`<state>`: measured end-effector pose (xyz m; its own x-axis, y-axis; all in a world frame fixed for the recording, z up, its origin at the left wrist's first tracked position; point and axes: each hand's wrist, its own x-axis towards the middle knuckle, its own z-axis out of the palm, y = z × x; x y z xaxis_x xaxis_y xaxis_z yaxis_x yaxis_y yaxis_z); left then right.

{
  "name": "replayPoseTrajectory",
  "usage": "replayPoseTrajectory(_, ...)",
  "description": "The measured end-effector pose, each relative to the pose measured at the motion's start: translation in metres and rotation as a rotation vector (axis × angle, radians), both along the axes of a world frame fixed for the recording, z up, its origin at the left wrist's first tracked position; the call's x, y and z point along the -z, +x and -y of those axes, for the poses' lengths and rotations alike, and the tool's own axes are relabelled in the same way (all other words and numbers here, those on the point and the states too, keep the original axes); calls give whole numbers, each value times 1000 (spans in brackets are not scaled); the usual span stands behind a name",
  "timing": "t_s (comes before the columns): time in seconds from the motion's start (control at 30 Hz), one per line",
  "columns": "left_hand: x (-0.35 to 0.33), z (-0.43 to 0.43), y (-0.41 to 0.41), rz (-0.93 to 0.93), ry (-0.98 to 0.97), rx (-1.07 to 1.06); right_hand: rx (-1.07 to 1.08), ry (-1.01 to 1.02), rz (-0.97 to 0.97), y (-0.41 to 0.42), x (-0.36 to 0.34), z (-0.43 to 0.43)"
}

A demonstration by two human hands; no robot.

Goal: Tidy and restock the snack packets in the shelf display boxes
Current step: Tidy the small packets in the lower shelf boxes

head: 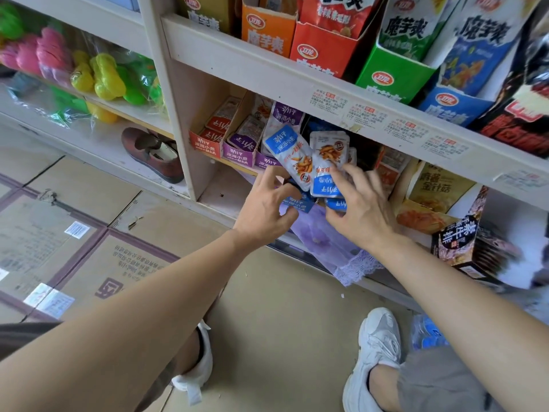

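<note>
The left hand [267,203] curls its fingers round the blue display box [298,204], likely steadying it. The right hand [361,209] pinches blue fish-snack packets [326,162] upright above its fingertips, probably to square them.

We count two grips, the left grip [267,209] and the right grip [362,212]. Two blue-and-white packets [292,156] show plainly; those behind we cannot count. One red display box [206,142], two purple display boxes [237,153], one brown shoe [154,157], two white sneakers [377,346].
</note>
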<state>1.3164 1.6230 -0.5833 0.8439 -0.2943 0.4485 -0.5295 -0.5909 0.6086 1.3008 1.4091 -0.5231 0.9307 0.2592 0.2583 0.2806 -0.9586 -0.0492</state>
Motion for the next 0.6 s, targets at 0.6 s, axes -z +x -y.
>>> replayPoseTrajectory(0.6, -26, 13, 40, -108, 3, -149, 27, 200, 218, -28, -6, 25)
